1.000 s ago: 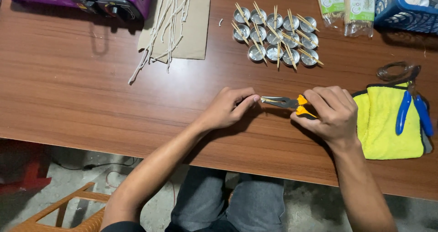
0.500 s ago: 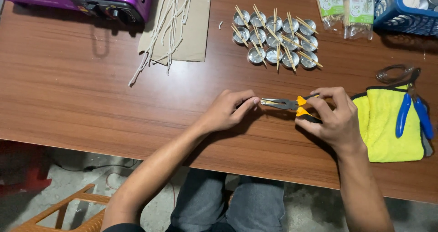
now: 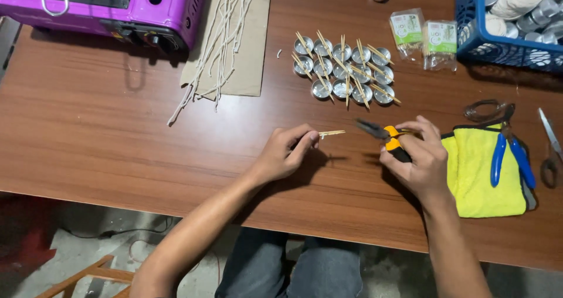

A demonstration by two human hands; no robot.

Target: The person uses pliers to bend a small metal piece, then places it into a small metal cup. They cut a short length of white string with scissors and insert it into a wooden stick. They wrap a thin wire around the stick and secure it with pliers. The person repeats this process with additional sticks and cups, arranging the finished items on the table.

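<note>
My left hand pinches a short pale wooden stick that points right, just above the brown table. My right hand grips orange-handled pliers, their dark jaws aimed left and a small gap away from the stick's tip. Beyond both hands lies a cluster of several small round metal cups with wooden sticks laid across them.
A yellow cloth with blue-handled pliers lies right of my right hand, scissors further right. A blue basket of metal cups, two small packets, a purple stove and cardboard with white wicks line the far side.
The pliers' jaws were at my left fingers. Now the two hands have drawn apart, the stick staying in my left hand and the pliers pulled back to the right.
</note>
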